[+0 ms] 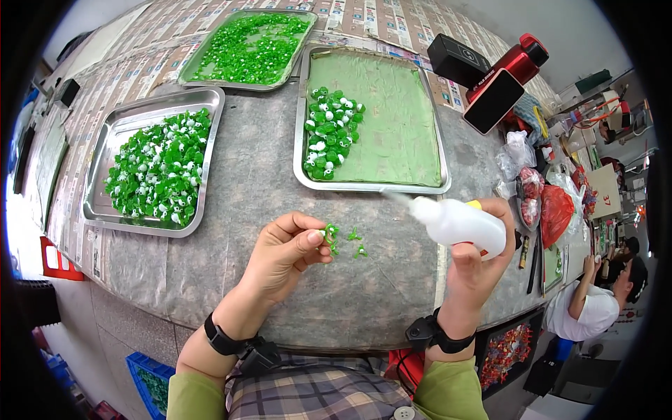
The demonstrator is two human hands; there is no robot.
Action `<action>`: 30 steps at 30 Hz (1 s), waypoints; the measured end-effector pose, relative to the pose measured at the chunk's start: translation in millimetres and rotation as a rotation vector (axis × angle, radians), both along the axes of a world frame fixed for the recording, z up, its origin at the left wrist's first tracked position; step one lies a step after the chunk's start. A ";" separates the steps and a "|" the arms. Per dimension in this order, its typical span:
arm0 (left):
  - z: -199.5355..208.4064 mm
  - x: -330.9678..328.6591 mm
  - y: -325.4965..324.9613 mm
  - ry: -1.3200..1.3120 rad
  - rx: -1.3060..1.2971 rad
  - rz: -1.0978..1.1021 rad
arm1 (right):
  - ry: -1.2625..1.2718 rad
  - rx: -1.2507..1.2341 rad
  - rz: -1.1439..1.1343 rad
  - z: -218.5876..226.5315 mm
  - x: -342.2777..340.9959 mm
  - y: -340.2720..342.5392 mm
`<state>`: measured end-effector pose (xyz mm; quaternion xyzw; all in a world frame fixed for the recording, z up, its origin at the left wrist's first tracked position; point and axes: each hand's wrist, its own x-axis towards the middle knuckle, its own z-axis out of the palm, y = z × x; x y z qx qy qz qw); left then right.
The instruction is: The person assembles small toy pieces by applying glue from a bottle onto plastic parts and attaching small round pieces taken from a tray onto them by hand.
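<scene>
My left hand (285, 246) pinches a small green plastic piece (330, 231) between thumb and fingertips, with a bit of white showing at the grip. Two tiny green pieces (360, 251) lie on the grey table covering just right of it. Wrapped in my right hand (483, 269) is a white squeeze bottle (465, 227), tilted so its thin nozzle points up and left, near a metal tray (378, 187). That tray has a green lining, and green-and-white pieces (330, 136) cluster along its left side.
At the left, a metal tray (94, 199) holds a heap of green-and-white pieces. Farther back, another tray (308, 24) carries small green pieces. A black box (458, 57), phone (494, 101), red flask (514, 63) and plastic bags (556, 213) stand right. A co-worker (584, 308) sits beyond.
</scene>
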<state>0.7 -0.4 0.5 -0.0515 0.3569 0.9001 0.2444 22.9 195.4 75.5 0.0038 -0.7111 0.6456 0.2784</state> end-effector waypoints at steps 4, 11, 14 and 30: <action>-3.8 0.2 -3.4 -0.005 0.058 -0.011 | 0.087 -0.024 0.054 -4.1 -2.0 -15.5; -2.8 0.0 -3.5 -0.016 0.071 -0.022 | 0.149 0.381 0.079 -15.4 0.9 -11.0; -0.8 0.1 -2.8 -0.017 0.074 -0.026 | 0.196 0.401 0.108 -15.6 -2.0 -13.8; -3.4 0.6 -2.8 -0.006 0.058 -0.029 | 0.150 0.261 0.083 -14.1 -0.6 -15.9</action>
